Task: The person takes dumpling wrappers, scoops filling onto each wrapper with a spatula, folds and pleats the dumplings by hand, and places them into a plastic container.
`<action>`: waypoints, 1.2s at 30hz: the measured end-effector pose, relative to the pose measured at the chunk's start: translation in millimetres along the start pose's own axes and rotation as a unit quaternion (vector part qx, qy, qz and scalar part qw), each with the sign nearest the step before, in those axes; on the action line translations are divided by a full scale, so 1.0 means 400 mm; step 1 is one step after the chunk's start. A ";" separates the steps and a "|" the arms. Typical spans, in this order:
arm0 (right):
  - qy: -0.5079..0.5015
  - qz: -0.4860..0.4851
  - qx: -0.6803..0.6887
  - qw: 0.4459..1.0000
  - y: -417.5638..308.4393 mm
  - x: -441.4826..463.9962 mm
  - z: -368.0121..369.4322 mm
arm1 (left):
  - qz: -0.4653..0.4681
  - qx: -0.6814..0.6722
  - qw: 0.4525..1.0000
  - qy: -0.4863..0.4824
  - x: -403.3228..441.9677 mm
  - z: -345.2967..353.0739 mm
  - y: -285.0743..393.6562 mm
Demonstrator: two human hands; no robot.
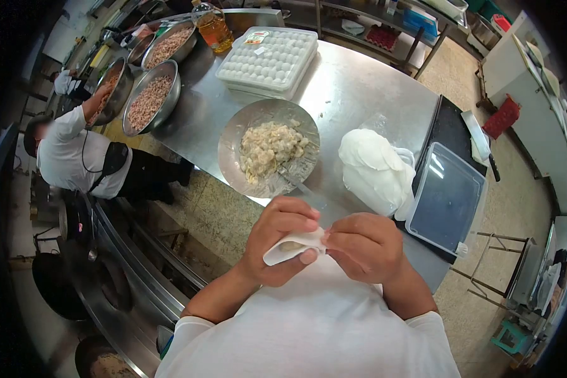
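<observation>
Surface: smooth, shiny stainless-steel counter [384,82]
Far left corner: two round steel bowls [174,93] of pinkish chopped mixture [148,102], beside a clear bottle of amber liquid [213,31]
Far edge: stacked, lidded clear-plastic trays [258,92] of small white rounds [268,63]
Middle: wide, shallow metal bowl [229,145] with pale, lumpy filling [271,148]
Right of it: thick stack of soft white sheets [373,167], clear plastic around it
Right end: flat black mat [448,120]; broad-bladed, black-handled knife [478,133] across its edge; rectangular clear-plastic box [446,198] partly over it
</observation>
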State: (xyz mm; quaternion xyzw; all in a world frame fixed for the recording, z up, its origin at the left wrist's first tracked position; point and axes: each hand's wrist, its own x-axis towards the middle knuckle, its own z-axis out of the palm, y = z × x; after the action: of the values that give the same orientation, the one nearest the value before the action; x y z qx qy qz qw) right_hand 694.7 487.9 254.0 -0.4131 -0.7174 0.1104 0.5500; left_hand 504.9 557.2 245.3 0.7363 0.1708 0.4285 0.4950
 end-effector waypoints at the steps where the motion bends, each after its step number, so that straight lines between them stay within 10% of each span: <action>1: -0.020 -0.004 -0.014 1.000 0.000 -0.002 -0.003 | 0.000 0.001 1.000 0.001 -0.001 -0.002 -0.003; 36: 0.028 -0.018 -0.039 0.999 -0.031 0.023 0.003 | 0.093 0.054 0.992 -0.057 0.020 -0.023 -0.010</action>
State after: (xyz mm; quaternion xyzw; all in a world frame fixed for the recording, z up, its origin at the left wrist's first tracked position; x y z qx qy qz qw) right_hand 687.4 487.1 267.5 -0.4237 -0.7129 0.0608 0.5555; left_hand 502.9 569.6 247.0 0.7982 0.0956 0.4200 0.4211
